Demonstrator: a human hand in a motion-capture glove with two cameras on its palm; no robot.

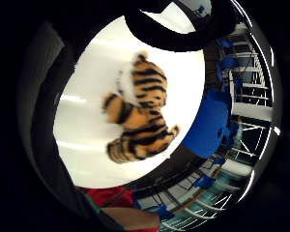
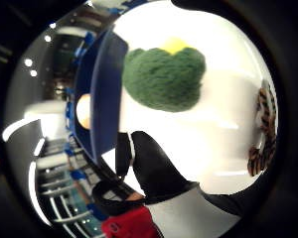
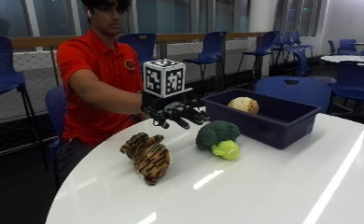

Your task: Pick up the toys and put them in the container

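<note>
Nearest on the round white table [image 3: 275, 186] lies a striped tiger toy [image 3: 147, 156], on its side close to the table's edge on the person's side. Just past it, toward the middle of the table, sits a broccoli toy [image 3: 217, 138], green head up and pale yellow-green stalk pointing toward the near side. It rests just beside the long wall of a dark blue container [image 3: 266, 122], though whether the two touch cannot be told. The container stands at the table's far edge, and a round cream-coloured toy [image 3: 243, 105] lies inside it.

The gloved right hand [image 3: 172, 113] hangs above the table between the tiger and the broccoli, near the edge where the person sits. Its fingers are loosely curled downward and hold nothing. The little finger side palm view looks down on the tiger lying on the white top. The thumb side palm view shows the broccoli beside the container wall.

No brand, label or readable writing shows on the toys or the container.
</note>
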